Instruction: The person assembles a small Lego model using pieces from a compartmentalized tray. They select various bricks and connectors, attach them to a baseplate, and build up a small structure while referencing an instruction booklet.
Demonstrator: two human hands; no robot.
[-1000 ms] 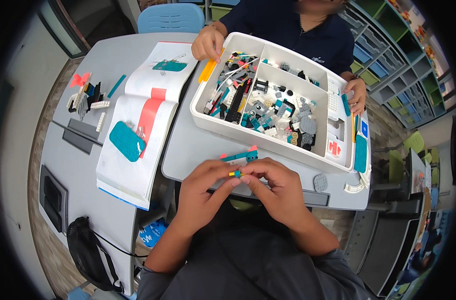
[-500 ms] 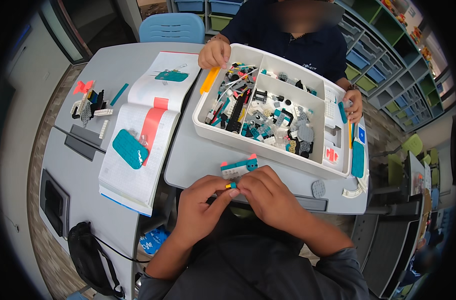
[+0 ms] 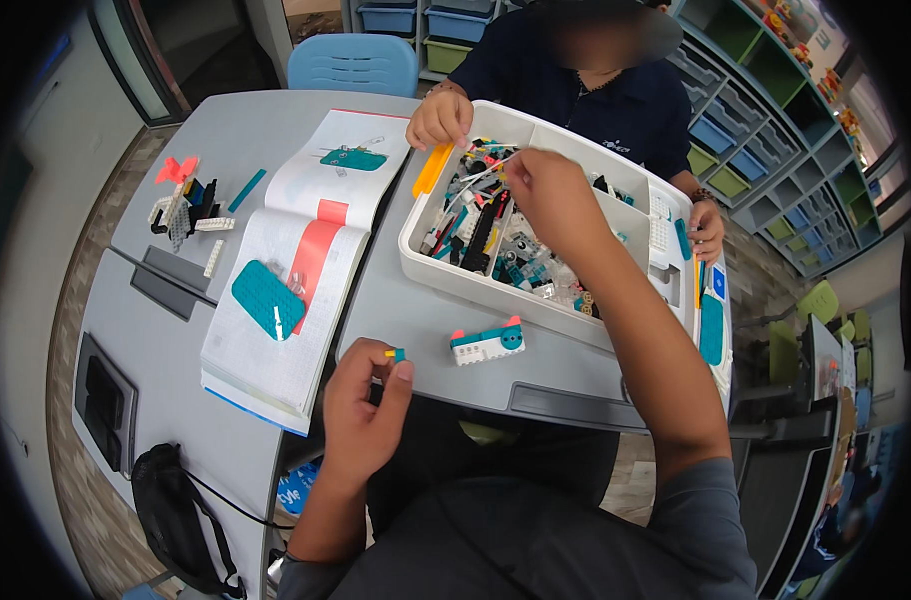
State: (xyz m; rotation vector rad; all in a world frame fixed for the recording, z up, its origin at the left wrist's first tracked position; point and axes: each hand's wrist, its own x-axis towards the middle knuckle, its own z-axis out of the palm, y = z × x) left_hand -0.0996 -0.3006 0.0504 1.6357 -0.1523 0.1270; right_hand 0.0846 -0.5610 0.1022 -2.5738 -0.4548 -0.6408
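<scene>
My left hand (image 3: 364,415) pinches a small teal and yellow brick piece (image 3: 400,355) between thumb and fingers, just off the table's near edge. Over the parts box (image 3: 446,268), my right hand (image 3: 551,195) has its fingers closed near the left compartment's divider. Whatever those fingertips may hold is too small to make out. Mixed toy bricks, beams and rods (image 3: 476,215) lie under and beside them. Between the box and my left hand sits a white and teal brick assembly (image 3: 488,343) with coral corners. My right forearm hides part of the box's right side.
An open instruction book (image 3: 266,370) lies at left with a teal plate (image 3: 269,299) on it. Beyond it stands a brick model (image 3: 184,205) with a coral top. Across the table, another person's hands (image 3: 441,118) rest at the box's ends. A tablet (image 3: 106,400) lies far left.
My right hand has left my left hand and reached forward into the box. My left hand has moved left and keeps the small piece. The white and teal assembly is now uncovered.
</scene>
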